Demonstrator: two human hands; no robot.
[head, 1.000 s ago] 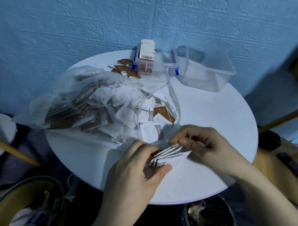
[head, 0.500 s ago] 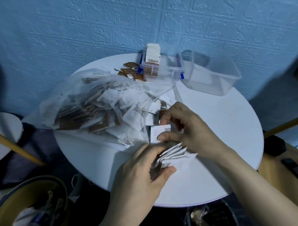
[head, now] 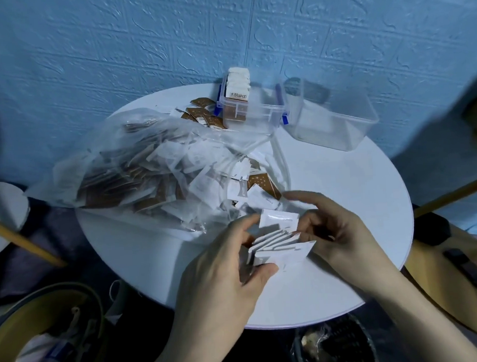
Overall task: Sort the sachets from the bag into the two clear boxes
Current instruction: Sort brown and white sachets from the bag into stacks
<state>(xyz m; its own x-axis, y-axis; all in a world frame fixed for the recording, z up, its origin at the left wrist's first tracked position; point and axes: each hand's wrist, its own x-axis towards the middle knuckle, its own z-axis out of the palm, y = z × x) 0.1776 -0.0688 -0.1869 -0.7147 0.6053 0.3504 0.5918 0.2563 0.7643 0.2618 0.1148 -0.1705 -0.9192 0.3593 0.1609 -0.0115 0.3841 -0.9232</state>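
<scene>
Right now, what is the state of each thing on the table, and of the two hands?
Bag: lying on its side, mouth open, still full of sachets.
Left box: lid off, white sachets standing inside.
Right box: open, looks empty.
Stack of white sachets: fanned, gripped by left hand.
Single white sachet: pinched by right hand, above the stack.

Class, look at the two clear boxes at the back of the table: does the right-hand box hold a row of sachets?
No: the right clear box looks bare inside, while the white sachets stand in the left clear box.
</scene>
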